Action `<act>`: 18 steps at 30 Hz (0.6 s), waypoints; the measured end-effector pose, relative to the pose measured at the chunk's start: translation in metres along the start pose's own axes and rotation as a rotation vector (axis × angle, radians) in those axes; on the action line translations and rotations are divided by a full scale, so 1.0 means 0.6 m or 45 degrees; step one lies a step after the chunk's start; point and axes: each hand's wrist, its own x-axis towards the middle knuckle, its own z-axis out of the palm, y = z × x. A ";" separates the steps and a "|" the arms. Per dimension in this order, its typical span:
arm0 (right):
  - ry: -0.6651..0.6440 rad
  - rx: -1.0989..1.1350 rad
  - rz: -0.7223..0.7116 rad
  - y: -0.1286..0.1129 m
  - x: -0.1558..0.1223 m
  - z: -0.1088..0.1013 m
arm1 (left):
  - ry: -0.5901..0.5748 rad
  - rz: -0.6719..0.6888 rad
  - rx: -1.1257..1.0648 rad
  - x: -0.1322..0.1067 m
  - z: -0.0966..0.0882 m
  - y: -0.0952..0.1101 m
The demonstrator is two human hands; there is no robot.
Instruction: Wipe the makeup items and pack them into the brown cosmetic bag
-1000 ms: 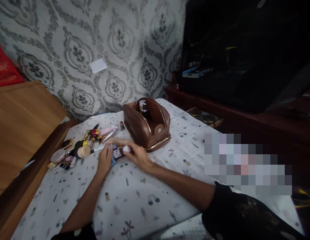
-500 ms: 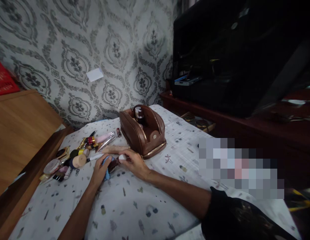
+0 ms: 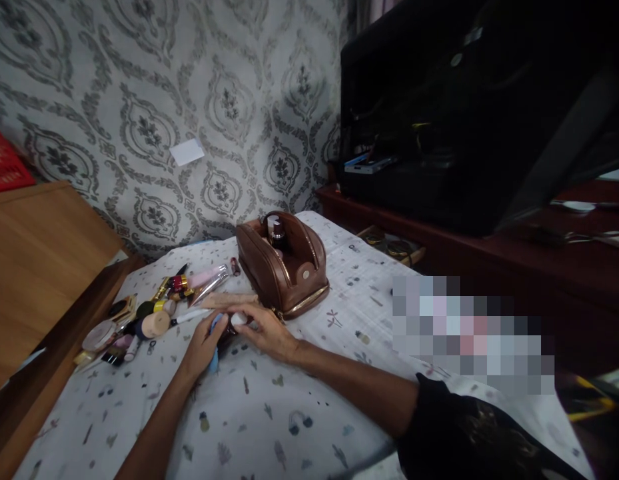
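My left hand (image 3: 202,343) is closed around a light blue cloth (image 3: 214,361), which hangs below the fingers. My right hand (image 3: 269,335) meets it from the other side, with thumb and fingers on the white end of a small dark brown bottle (image 3: 238,321). The bottle lies between both hands, and its lower part is mostly covered by fingers and cloth. Just beyond my right hand stands an unzipped brown toiletry bag (image 3: 269,277). Inside it a dark bottle (image 3: 278,235) and a white-topped item show.
Several cosmetics lie in a cluster to the left, among them a silver tube (image 3: 212,283), a beige sponge-like round (image 3: 156,325) and a clear round case (image 3: 99,335). A patterned white sheet (image 3: 269,427) covers the surface. At the right is a pixelated patch.
My hands have drawn closer together over the brown bottle, so less of it shows. The bag and cosmetics have stayed put; the view has shifted slightly.
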 end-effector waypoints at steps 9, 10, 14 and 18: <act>-0.010 -0.044 0.124 0.005 0.003 -0.002 | 0.037 -0.001 0.092 -0.001 0.004 0.005; -0.030 -0.026 0.122 0.005 0.004 -0.002 | 0.046 0.002 0.089 0.000 0.003 0.003; -0.130 0.082 0.113 0.001 0.004 -0.003 | 0.122 -0.038 0.004 0.002 -0.002 -0.004; -0.129 0.133 0.167 -0.001 0.003 0.000 | 0.130 -0.090 -0.069 0.003 -0.006 -0.010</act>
